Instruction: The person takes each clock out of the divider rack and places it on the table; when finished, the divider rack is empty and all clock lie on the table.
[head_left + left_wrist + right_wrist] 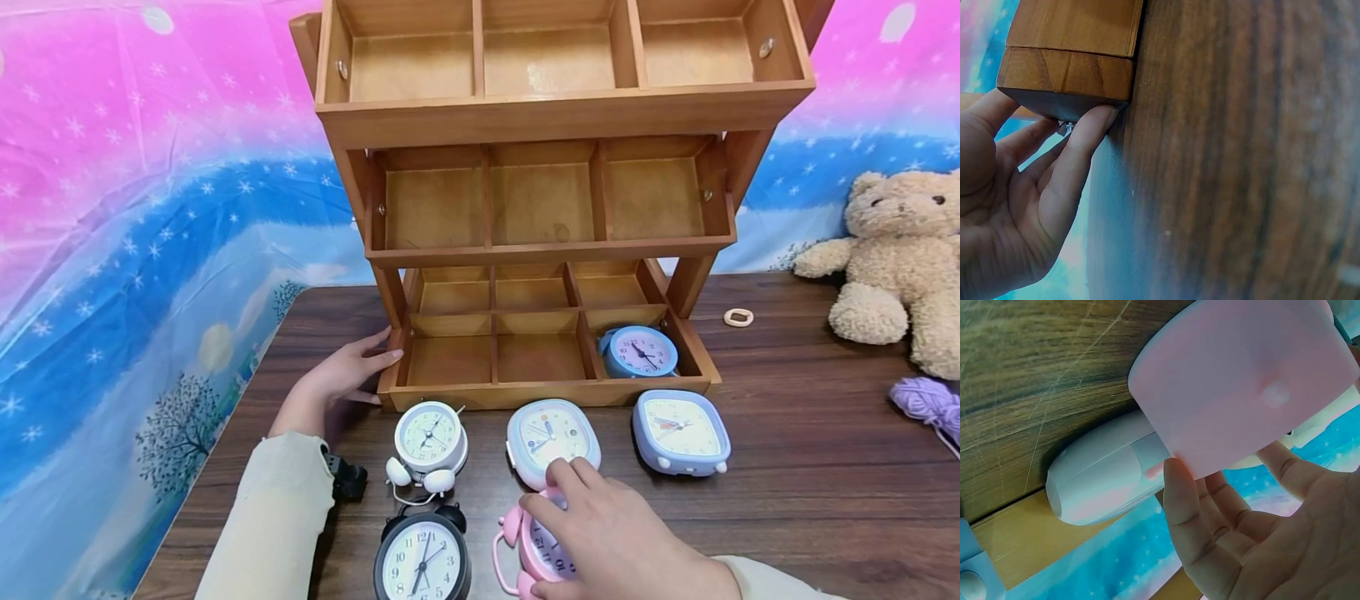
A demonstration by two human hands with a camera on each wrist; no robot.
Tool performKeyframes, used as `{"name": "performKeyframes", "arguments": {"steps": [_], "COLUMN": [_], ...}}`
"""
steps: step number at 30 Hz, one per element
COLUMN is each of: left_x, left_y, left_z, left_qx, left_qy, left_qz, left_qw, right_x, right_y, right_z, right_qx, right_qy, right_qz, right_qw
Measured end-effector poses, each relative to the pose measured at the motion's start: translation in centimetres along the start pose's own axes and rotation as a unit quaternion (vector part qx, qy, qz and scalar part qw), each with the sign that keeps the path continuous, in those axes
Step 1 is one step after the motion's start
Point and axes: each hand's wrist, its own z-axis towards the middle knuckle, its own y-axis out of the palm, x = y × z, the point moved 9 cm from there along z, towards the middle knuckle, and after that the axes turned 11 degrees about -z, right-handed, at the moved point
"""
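A pink twin-bell alarm clock (538,546) lies face up on the table with its bells to the left. My right hand (611,533) grips it from above, fingertips on its rim in the right wrist view. Just beyond it lies a pale blue rounded alarm clock (553,442). My left hand (341,372) rests against the left side of the wooden shelf rack (562,121), at the bottom tier. Thumb and fingers press that side in the left wrist view. A round blue alarm clock (641,354) sits in the bottom tier's front right compartment.
On the table lie a white twin-bell alarm clock (427,437), a black twin-bell alarm clock (422,562) and a blue square alarm clock (681,429). To the right are a teddy bear (903,250), purple yarn (926,404) and a small beige ring-shaped piece (738,311).
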Motion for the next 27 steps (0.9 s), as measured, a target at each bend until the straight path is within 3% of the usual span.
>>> {"name": "performKeyframes", "arguments": {"steps": [5,19,27], "left_x": [0.0,0.0,0.0], "left_y": [0.0,0.0,0.1], "left_z": [0.0,0.0,0.0], "left_qx": [0.002,0.003,0.001], "left_qy": [-0.002,-0.002,0.001], "left_qz": [0.001,0.001,0.004], "left_qw": [1.0000,1.0000,1.0000], "right_x": [0.1,0.4,1.0], "right_y": [0.0,1.0,0.4], "right_z": [0.0,0.1,0.5], "right_qx": [0.001,-0.070,-0.075], "right_qy": [0.003,0.012,0.023], "right_qz": [0.002,0.018,0.024], "right_qw": [1.000,0.997,0.997]}}
